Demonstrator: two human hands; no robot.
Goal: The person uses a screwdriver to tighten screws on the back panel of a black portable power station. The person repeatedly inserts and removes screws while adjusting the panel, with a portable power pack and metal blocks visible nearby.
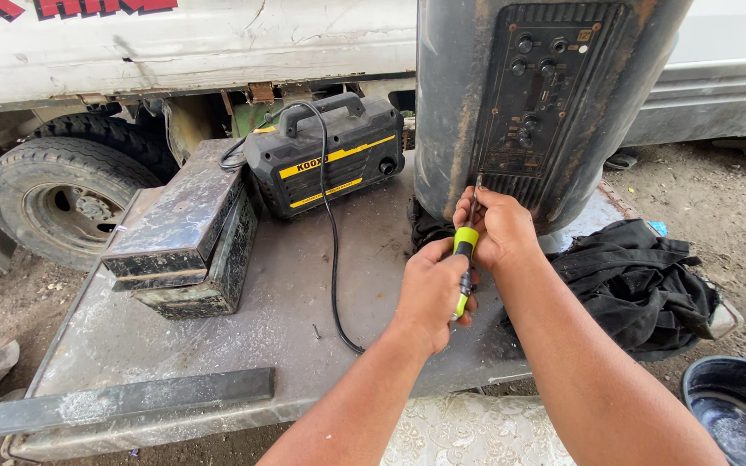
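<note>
At panel's (535, 103) lower edge: screwdriver (465, 250) being clenched by left hand (432, 289), shaft being steadied by right hand (498, 226), long axis pointing up-forward.

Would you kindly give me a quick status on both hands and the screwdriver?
Left hand grips yellow-green handled screwdriver. Right hand steadies its shaft. Tip at big dark speaker cabinet's rear panel edge. Nothing in the way.

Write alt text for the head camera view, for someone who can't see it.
Two bare hands work a yellow-handled screwdriver at the lower edge of a big dark speaker's control panel: left hand grips the handle, right hand steadies the shaft. The speaker stands on a dusty metal table.
</note>
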